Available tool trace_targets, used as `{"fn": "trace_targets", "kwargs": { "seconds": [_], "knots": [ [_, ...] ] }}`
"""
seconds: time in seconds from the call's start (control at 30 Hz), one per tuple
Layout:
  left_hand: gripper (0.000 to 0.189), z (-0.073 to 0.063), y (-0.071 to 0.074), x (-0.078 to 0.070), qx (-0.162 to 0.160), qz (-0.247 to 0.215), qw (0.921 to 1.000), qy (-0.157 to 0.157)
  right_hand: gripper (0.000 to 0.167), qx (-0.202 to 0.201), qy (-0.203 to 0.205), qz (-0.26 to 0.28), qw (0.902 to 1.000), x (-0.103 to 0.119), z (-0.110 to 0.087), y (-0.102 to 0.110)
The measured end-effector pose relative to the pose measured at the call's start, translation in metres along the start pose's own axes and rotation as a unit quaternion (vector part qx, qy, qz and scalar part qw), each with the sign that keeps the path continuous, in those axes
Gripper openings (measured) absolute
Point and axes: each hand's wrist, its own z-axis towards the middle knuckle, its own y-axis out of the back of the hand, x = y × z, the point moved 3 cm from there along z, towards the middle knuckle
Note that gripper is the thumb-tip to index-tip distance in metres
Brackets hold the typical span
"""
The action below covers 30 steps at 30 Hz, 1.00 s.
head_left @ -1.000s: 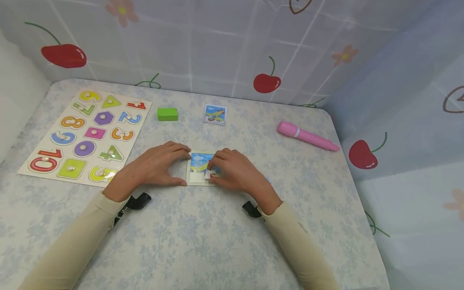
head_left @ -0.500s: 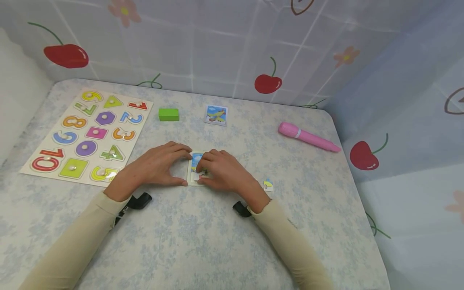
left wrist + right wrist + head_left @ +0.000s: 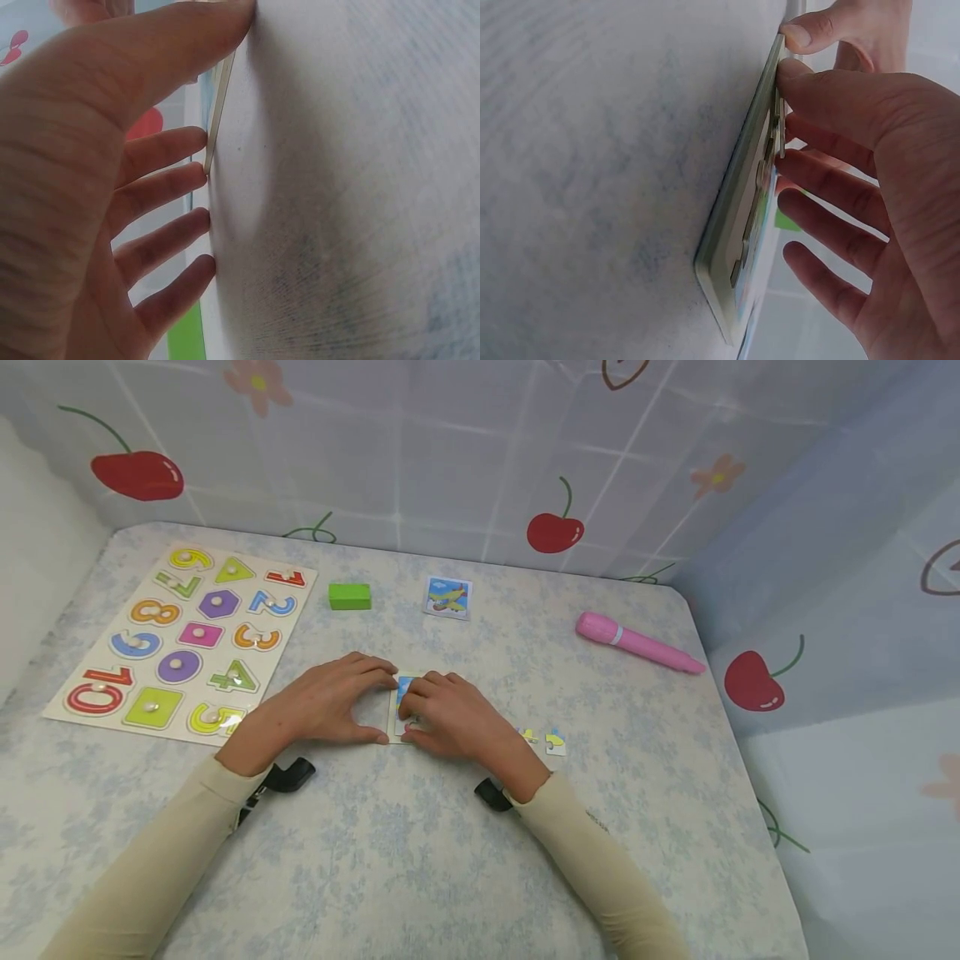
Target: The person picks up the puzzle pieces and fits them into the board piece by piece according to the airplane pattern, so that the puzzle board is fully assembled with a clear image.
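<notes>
Centrally on the floral-cloth table (image 3: pixel 420 852), with a number-and-shape peg board (image 3: pixel 180 639) at far left and a pink marker (image 3: pixel 637 643) at far right, lies a small airplane jigsaw tray (image 3: pixel 401 693). Left hand (image 3: pixel 322 702), fingers nearly straight, braces the tray's left edge with thumb and fingertips; right hand (image 3: pixel 450 718), fingers loosely bent, covers the tray and presses a puzzle piece (image 3: pixel 780 135) against it. Two loose puzzle pieces (image 3: pixel 543 739) sit just right of that wrist.
</notes>
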Motion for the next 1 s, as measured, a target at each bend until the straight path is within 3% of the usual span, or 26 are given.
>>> {"fn": "trace_targets", "kwargs": {
  "seconds": [0.53, 1.0],
  "knots": [
    [0.079, 0.001, -0.001, 0.000, -0.002, 0.001, 1.0000, -0.002, 0.019, 0.006, 0.007, 0.014, 0.9999, -0.004, -0.005, -0.002],
    [0.078, 0.002, 0.001, -0.001, 0.005, 0.001, 0.9999, 0.010, 0.032, -0.032, -0.055, 0.065, 0.9959, -0.032, -0.051, 0.015]
  ]
}}
